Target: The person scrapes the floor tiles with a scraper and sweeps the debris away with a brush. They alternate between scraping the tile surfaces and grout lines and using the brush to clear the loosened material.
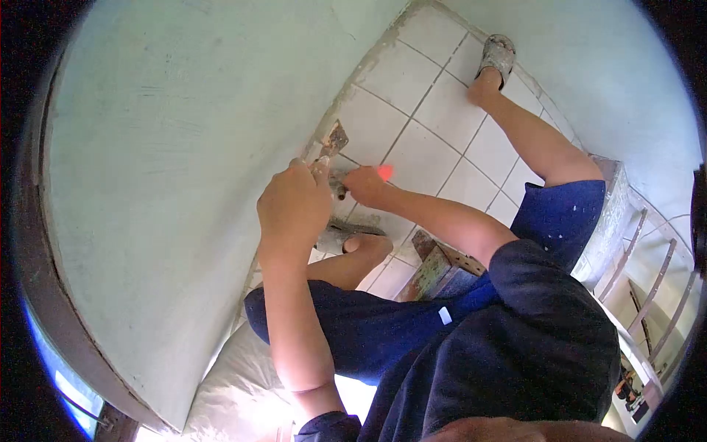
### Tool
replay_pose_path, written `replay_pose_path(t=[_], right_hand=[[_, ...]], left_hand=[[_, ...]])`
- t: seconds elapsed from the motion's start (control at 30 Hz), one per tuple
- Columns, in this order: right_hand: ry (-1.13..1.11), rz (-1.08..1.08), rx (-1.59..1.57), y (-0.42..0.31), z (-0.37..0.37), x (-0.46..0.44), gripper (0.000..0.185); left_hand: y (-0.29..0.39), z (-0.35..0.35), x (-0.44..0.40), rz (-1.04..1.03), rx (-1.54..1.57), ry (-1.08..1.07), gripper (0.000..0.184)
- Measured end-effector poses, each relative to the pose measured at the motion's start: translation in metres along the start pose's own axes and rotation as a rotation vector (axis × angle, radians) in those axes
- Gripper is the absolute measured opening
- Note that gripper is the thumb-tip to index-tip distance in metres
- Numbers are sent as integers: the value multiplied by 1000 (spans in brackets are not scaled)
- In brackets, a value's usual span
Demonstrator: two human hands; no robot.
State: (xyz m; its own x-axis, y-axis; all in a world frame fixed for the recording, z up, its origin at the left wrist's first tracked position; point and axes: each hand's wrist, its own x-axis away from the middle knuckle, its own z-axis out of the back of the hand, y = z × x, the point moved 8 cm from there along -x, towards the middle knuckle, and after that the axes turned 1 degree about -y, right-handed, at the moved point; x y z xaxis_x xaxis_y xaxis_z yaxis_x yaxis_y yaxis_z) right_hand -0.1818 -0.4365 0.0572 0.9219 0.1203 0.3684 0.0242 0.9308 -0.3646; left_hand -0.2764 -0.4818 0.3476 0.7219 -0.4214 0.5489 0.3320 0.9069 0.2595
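My left hand [296, 202] is closed in a fist beside the green wall. From its fingertips a flat, rust-stained blade [336, 138] reaches towards the foot of the wall, like a scraper; its handle is hidden in the hand. My right hand [364, 186] is closed just to the right, its fingers curled at a grey, dirty object [339, 184] whose shape is unclear. A bright orange-red thing [385, 172] shows beyond the right hand's knuckles; whether the hand holds it is unclear.
White floor tiles [434, 107] with dark joints lie between two green walls [184, 184]. My sandalled feet are spread on them. Below my legs is a worn wooden block or stool [434, 272]. A metal-barred rack [648, 295] stands right, and pale sheeting [239, 383] lies lower left.
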Motion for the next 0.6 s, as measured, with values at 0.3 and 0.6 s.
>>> replay_pose_path(t=[0.3, 0.6], right_hand=[[565, -713, -235, 293, 123, 28, 79], [605, -340, 373, 292, 28, -134, 38]], left_hand=[[-13, 0, 19, 35, -20, -29, 44], [-15, 2, 19, 78, -30, -39, 42]])
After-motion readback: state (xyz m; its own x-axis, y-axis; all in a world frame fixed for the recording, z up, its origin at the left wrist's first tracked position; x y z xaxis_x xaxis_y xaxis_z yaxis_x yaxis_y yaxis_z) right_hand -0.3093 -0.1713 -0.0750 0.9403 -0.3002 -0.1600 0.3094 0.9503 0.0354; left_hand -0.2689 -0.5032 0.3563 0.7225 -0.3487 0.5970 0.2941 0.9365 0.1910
